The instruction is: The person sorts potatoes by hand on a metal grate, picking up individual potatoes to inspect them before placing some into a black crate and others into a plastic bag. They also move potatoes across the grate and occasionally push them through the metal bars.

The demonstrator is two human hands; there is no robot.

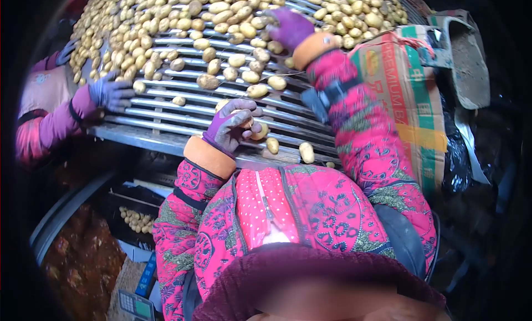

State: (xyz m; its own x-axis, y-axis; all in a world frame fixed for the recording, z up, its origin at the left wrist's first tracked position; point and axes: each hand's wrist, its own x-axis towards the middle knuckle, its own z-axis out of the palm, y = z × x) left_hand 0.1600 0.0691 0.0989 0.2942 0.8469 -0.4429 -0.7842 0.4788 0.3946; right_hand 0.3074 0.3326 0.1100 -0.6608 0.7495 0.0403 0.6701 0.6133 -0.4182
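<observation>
My left hand (231,126), in a purple glove with grey-coated fingers, is above the near part of a metal bar rack (183,107). Its fingers curl around a potato (259,132), partly hidden behind them. Two loose potatoes, one of them a pale oval potato (306,152), lie close by on the front bars. Farther out, my right hand (292,29), gloved in purple, reaches in among the potatoes (244,30) at the back of the rack. Its fingers are blurred and partly lost against the potatoes, so their grip cannot be made out.
A co-worker's gloved hand (111,92) rests at the rack's left edge, with another gloved hand (66,52) behind it. A printed cardboard carton (396,93) stands right, beside a grey scoop-like container (468,66). Below left are small potatoes (136,220) and a keypad device (136,305).
</observation>
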